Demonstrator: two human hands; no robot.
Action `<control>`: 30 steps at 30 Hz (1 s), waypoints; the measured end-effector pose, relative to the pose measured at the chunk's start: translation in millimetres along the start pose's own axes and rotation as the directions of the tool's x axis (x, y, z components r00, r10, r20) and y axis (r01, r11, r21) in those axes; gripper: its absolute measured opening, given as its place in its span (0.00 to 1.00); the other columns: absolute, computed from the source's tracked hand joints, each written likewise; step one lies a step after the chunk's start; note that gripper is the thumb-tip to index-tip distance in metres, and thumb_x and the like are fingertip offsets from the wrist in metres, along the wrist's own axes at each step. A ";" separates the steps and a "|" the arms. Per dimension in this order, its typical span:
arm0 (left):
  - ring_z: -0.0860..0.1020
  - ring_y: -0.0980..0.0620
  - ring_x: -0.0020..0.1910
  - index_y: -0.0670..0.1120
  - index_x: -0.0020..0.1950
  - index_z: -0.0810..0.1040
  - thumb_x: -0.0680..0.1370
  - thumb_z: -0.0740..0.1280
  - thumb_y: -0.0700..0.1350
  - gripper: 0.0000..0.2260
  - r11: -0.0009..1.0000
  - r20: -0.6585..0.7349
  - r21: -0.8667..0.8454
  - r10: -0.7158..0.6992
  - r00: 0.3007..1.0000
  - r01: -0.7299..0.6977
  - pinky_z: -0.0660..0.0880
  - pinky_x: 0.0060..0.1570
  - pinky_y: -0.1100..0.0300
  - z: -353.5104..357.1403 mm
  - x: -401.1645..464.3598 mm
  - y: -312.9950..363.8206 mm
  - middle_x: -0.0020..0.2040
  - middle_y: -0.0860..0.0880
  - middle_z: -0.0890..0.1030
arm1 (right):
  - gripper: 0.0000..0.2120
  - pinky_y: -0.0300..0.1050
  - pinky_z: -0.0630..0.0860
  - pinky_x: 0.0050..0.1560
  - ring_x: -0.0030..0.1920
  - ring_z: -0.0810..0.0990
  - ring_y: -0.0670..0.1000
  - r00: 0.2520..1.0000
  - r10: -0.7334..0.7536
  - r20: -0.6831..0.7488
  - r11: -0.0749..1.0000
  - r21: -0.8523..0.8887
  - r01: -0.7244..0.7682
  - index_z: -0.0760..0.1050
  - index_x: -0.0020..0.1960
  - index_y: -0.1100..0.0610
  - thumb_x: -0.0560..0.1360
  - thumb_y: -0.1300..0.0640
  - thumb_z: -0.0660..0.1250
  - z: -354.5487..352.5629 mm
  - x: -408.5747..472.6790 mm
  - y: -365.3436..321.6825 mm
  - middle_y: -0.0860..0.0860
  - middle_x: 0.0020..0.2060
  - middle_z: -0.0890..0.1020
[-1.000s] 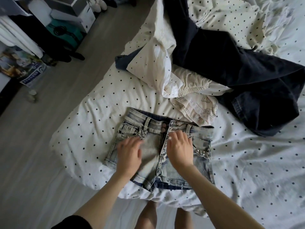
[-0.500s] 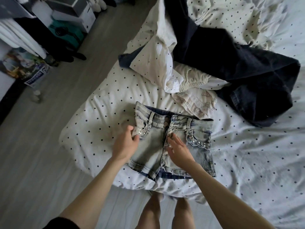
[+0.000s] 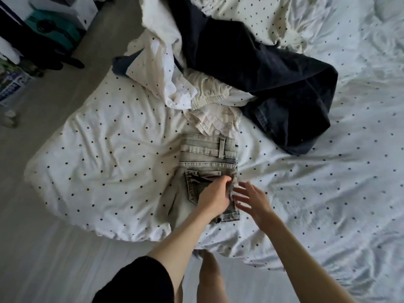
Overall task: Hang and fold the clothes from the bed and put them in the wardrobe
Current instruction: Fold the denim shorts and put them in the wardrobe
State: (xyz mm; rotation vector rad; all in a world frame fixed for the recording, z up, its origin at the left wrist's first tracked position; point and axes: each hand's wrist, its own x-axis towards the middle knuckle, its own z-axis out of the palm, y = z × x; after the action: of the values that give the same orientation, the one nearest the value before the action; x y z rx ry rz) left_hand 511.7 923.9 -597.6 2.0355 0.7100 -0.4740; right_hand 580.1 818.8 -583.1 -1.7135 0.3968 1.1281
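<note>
Folding step: left hand [image 3: 215, 196] pinches the halved shorts [image 3: 207, 169] on the bed [image 3: 98, 149], right hand [image 3: 251, 199] spread wide just beside; next, fold waistband toward the grip.

Grey wood floor [image 3: 65, 88], boxes [image 3: 85, 7] top-left, dim light.
</note>
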 end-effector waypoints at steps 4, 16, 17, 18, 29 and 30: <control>0.75 0.50 0.60 0.48 0.71 0.69 0.81 0.57 0.39 0.18 0.989 0.004 -0.110 0.096 0.995 -0.095 0.68 0.54 0.68 3.2 0.4 -16.5 0.66 0.47 0.75 | 0.10 0.47 0.75 0.43 0.41 0.78 0.52 0.997 -0.052 -0.065 0.988 -0.146 0.042 0.76 0.48 0.59 0.81 0.57 0.57 -2.0 9.6 14.5 0.57 0.44 0.80; 0.35 0.47 0.74 0.48 0.77 0.38 0.81 0.56 0.55 0.34 0.834 0.069 0.551 -0.077 0.995 0.027 0.47 0.75 0.48 -9.1 -29.7 -115.9 0.70 0.49 0.26 | 0.27 0.53 0.67 0.63 0.66 0.66 0.60 0.966 -0.257 -0.042 0.586 -0.801 0.121 0.57 0.71 0.60 0.76 0.57 0.65 22.7 24.8 39.7 0.58 0.66 0.65; 0.36 0.51 0.74 0.47 0.78 0.43 0.81 0.58 0.51 0.32 0.915 0.022 0.403 -0.039 0.999 0.027 0.50 0.74 0.48 -7.2 -29.1 -115.3 0.72 0.51 0.29 | 0.26 0.52 0.68 0.60 0.64 0.67 0.60 0.971 -0.234 -0.051 0.589 -0.802 0.100 0.58 0.70 0.61 0.76 0.60 0.64 20.8 26.3 38.8 0.58 0.66 0.66; 0.39 0.53 0.74 0.47 0.78 0.49 0.81 0.60 0.46 0.29 0.978 -0.071 0.209 -0.002 0.997 0.017 0.54 0.74 0.48 -6.8 -30.4 -112.8 0.75 0.51 0.35 | 0.24 0.51 0.69 0.56 0.63 0.69 0.60 0.975 -0.214 -0.065 0.602 -0.794 0.079 0.59 0.68 0.61 0.76 0.62 0.64 19.5 27.8 37.2 0.59 0.65 0.67; 0.72 0.50 0.35 0.42 0.41 0.73 0.78 0.66 0.48 0.11 0.842 -0.065 -0.345 -0.462 0.885 0.415 0.63 0.33 0.59 -31.4 -43.0 -116.8 0.37 0.44 0.74 | 0.19 0.52 0.74 0.52 0.55 0.78 0.58 0.981 -0.129 -0.144 0.563 -0.825 -0.047 0.65 0.62 0.59 0.77 0.49 0.64 14.2 10.6 44.8 0.56 0.55 0.79; 0.72 0.50 0.36 0.41 0.43 0.74 0.77 0.67 0.49 0.11 0.836 -0.036 -0.327 -0.476 0.878 0.440 0.64 0.33 0.59 -34.5 -44.0 -115.2 0.38 0.43 0.74 | 0.18 0.51 0.72 0.53 0.55 0.78 0.58 0.978 -0.147 -0.151 0.518 -0.853 -0.054 0.66 0.60 0.58 0.77 0.49 0.64 14.3 8.3 46.4 0.55 0.54 0.80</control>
State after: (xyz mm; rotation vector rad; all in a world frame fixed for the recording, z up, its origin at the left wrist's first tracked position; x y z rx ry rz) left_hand 405.8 989.5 -627.0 1.5971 1.2788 -0.4810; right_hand 544.7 812.6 -616.8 -2.7230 -0.1621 1.1898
